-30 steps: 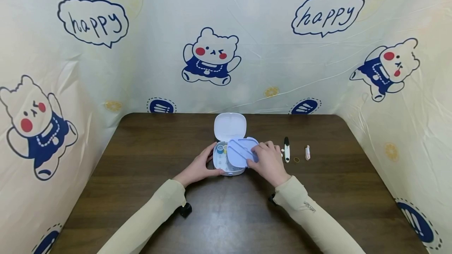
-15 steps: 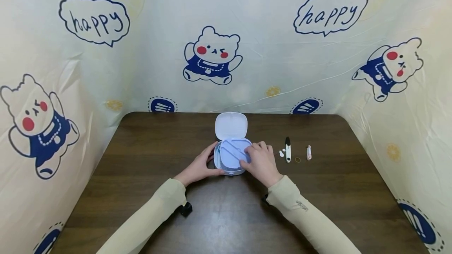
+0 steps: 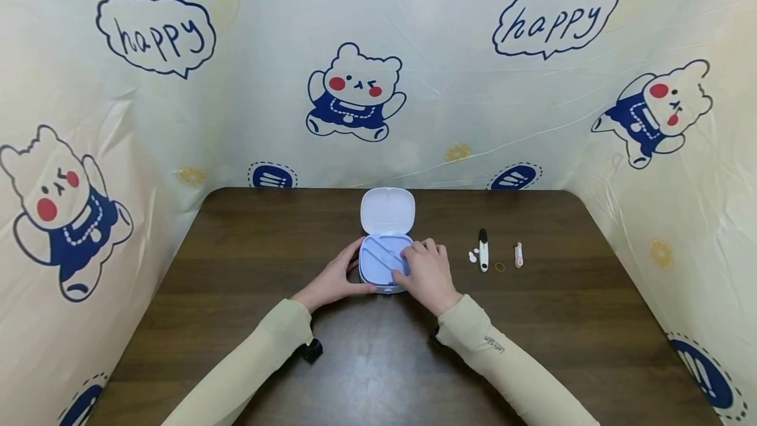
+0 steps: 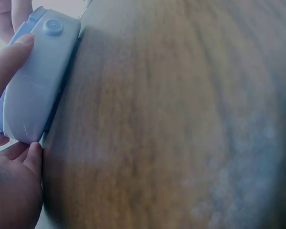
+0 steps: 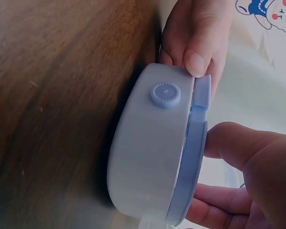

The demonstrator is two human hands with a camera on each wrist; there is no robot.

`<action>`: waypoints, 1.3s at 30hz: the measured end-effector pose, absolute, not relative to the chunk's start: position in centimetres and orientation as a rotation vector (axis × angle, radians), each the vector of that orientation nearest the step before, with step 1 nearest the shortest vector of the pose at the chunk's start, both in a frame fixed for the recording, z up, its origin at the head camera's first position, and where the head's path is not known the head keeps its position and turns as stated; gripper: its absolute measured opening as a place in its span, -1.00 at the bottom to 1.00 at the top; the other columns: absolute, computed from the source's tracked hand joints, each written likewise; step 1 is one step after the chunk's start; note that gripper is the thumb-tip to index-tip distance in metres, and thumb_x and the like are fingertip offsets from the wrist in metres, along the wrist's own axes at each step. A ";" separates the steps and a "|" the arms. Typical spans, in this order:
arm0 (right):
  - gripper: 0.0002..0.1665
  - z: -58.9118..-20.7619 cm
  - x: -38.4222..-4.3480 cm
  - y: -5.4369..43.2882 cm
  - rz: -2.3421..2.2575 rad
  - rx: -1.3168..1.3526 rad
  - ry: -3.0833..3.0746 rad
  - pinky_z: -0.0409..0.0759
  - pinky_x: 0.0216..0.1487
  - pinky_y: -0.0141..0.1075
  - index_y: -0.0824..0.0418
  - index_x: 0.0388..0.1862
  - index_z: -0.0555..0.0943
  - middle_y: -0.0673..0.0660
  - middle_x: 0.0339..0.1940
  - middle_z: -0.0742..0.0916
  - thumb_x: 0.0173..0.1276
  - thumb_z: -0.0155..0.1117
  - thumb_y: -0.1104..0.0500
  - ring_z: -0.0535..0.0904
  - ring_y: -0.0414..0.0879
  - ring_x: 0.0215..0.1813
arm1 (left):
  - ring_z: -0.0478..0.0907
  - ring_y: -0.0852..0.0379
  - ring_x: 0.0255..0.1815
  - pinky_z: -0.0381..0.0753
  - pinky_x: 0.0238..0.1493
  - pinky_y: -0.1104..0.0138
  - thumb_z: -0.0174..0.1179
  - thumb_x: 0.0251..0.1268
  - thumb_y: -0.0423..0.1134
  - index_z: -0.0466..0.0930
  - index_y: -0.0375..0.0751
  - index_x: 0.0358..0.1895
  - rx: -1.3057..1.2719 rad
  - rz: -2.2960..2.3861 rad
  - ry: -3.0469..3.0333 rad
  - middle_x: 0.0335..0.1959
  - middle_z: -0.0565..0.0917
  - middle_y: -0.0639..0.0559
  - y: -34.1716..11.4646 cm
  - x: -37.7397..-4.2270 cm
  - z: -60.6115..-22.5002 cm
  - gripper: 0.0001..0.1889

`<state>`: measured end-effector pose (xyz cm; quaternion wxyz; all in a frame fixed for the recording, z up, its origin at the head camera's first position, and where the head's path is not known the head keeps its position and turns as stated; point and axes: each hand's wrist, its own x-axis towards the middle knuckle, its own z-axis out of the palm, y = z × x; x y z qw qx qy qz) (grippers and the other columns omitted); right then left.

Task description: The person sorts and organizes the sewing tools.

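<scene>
A single box (image 5: 148, 138) of smooth, pale plastic, with rounded corners and a gently curved wall, is set on the table (image 3: 378, 360), whose dark brown surface is streaked with wood grain. One round button (image 5: 166, 94), ridged around its edge, is carried on the front wall. One lid (image 3: 387, 211), a rounded square, is raised at the back. Over the mouth of the box one periwinkle tray (image 3: 381, 258) is laid, its flat face marked by long diagonal lines (a thin seam can be seen between it and the wall in the right wrist view). The box is held at its left side by the left hand (image 3: 334, 280), the thumb pressed to the front wall and the fingers spread round toward the rear. The right side of the tray is pinched by the right hand (image 3: 430, 276), thumb nearest the front, fingers bent. To the right, well apart from the box, one slender black-and-white implement (image 3: 483, 252), one thin yellowish ring (image 3: 499, 267) and one small pale pink item (image 3: 518, 255) are laid out; beside the implement, small white pieces (image 3: 472, 256) are too tiny to be counted surely. Behind, creased, slightly shiny sheeting (image 3: 443, 18) is printed with three bears and two clouds lettered "happy".
</scene>
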<state>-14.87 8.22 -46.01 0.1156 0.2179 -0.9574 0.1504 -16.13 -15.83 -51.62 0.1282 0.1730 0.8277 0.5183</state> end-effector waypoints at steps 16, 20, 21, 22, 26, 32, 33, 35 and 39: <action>-0.62 -46.6 -14.6 7.7 0.403 0.623 -2.805 0.49 0.02 0.05 0.23 -0.23 0.71 0.12 -0.27 0.70 0.25 0.55 -0.06 0.50 0.11 -0.08 | 0.16 -0.06 0.65 0.29 0.56 0.08 0.60 0.14 -0.04 -0.10 -0.16 0.71 0.481 1.512 2.409 0.70 0.06 -0.11 -15.8 -16.2 -52.0 0.22; -0.61 -46.8 -14.5 7.7 0.406 0.618 -2.795 0.49 0.02 0.05 0.23 -0.23 0.72 0.12 -0.27 0.71 0.24 0.56 -0.06 0.50 0.11 -0.09 | 0.18 -0.03 0.64 0.29 0.56 0.11 0.60 0.12 0.00 -0.11 -0.13 0.72 0.461 1.479 2.421 0.70 0.06 -0.07 -15.9 -16.2 -52.0 0.24; -0.61 -46.8 -14.5 7.8 0.409 0.619 -2.794 0.49 0.02 0.05 0.23 -0.23 0.72 0.12 -0.27 0.71 0.24 0.56 -0.06 0.50 0.11 -0.09 | 0.18 -0.03 0.64 0.30 0.55 0.11 0.60 0.12 0.01 -0.11 -0.13 0.72 0.462 1.475 2.423 0.70 0.06 -0.07 -15.9 -16.2 -52.0 0.24; -0.61 -46.8 -14.5 7.8 0.408 0.620 -2.794 0.49 0.02 0.05 0.23 -0.23 0.72 0.12 -0.27 0.70 0.24 0.57 -0.06 0.50 0.10 -0.09 | 0.19 -0.03 0.64 0.30 0.55 0.11 0.60 0.12 0.01 -0.11 -0.12 0.72 0.462 1.473 2.425 0.70 0.06 -0.06 -15.9 -16.2 -52.0 0.24; -0.61 -47.0 -14.6 7.8 0.407 0.625 -2.787 0.49 0.01 0.04 0.23 -0.23 0.72 0.12 -0.27 0.70 0.24 0.57 -0.07 0.50 0.10 -0.09 | 0.18 -0.03 0.64 0.30 0.55 0.11 0.60 0.12 0.03 -0.12 -0.10 0.72 0.460 1.466 2.426 0.70 0.06 -0.05 -15.9 -16.2 -52.0 0.24; -0.61 -47.1 -14.6 7.8 0.398 0.621 -2.787 0.50 0.01 0.04 0.23 -0.23 0.72 0.12 -0.28 0.70 0.24 0.57 -0.06 0.50 0.09 -0.10 | 0.17 0.01 0.64 0.29 0.56 0.13 0.60 0.11 0.05 -0.13 -0.05 0.73 0.450 1.461 2.416 0.71 0.04 -0.01 -15.9 -16.2 -51.9 0.25; -0.61 -47.1 -14.6 7.8 0.398 0.620 -2.789 0.50 0.01 0.04 0.23 -0.23 0.72 0.12 -0.28 0.70 0.24 0.57 -0.06 0.50 0.09 -0.11 | 0.17 0.01 0.64 0.29 0.56 0.13 0.60 0.12 0.06 -0.13 -0.05 0.73 0.449 1.461 2.415 0.71 0.04 -0.01 -15.9 -16.2 -51.9 0.25; -0.60 -47.1 -14.6 7.8 0.398 0.620 -2.793 0.50 0.00 0.04 0.24 -0.23 0.72 0.12 -0.28 0.70 0.24 0.57 -0.06 0.50 0.09 -0.11 | 0.18 -0.02 0.64 0.29 0.56 0.11 0.59 0.13 0.06 -0.13 -0.06 0.72 0.455 1.464 2.415 0.71 0.04 -0.03 -15.8 -16.1 -51.9 0.24; -0.60 -47.0 -14.5 7.8 0.404 0.622 -2.796 0.50 0.01 0.04 0.24 -0.23 0.72 0.13 -0.28 0.70 0.25 0.57 -0.07 0.49 0.09 -0.11 | 0.18 -0.04 0.64 0.30 0.56 0.10 0.56 0.18 0.05 -0.12 -0.06 0.72 0.468 1.464 2.430 0.71 0.03 -0.06 -15.8 -16.2 -51.9 0.20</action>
